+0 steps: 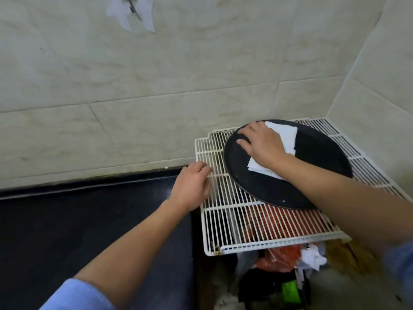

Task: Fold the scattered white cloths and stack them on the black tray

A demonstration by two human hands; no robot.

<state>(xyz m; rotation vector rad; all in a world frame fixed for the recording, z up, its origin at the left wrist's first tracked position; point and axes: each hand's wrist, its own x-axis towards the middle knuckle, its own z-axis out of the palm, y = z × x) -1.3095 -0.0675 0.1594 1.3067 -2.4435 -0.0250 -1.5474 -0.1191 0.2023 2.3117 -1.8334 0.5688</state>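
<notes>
A round black tray (317,153) lies on a white wire rack (241,222) in the corner. A folded white cloth (283,135) lies on the tray. My right hand (261,144) presses flat on top of the cloth with fingers spread, covering its middle. My left hand (192,186) hovers at the rack's left edge, fingers loosely curled, holding nothing. No other loose cloths are in view.
A dark countertop (89,220) stretches to the left under my left arm. Tiled walls (156,86) close in behind and to the right. Below the rack sits a bin with red plastic (281,258) and crumpled paper (312,257).
</notes>
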